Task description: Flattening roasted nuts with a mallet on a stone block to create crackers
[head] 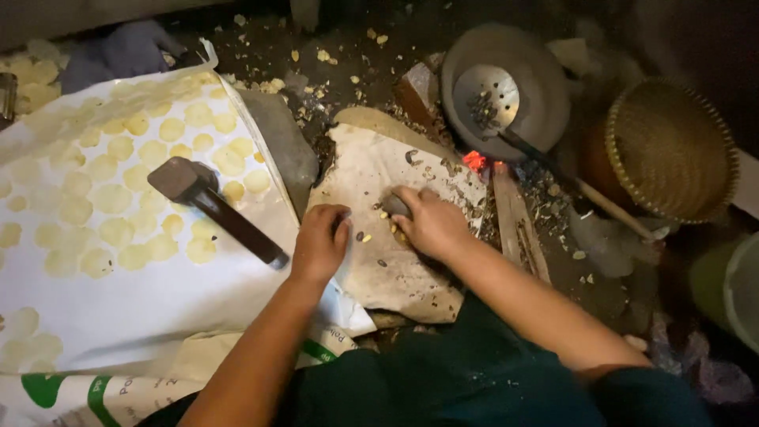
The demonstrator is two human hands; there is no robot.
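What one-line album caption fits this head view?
Both hands work on a stained sheet: the right hand grips a dark stone, the left hand rests beside flattened yellow discs.

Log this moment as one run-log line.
left hand: resting on flat stone slab | right hand: gripping small dark stone on slab | mallet: lying on white sack among flattened yellow discs

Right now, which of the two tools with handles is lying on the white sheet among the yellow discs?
The dark mallet. It lies on the white sheet, while the holed ladle rests in the grey pan near the embers.
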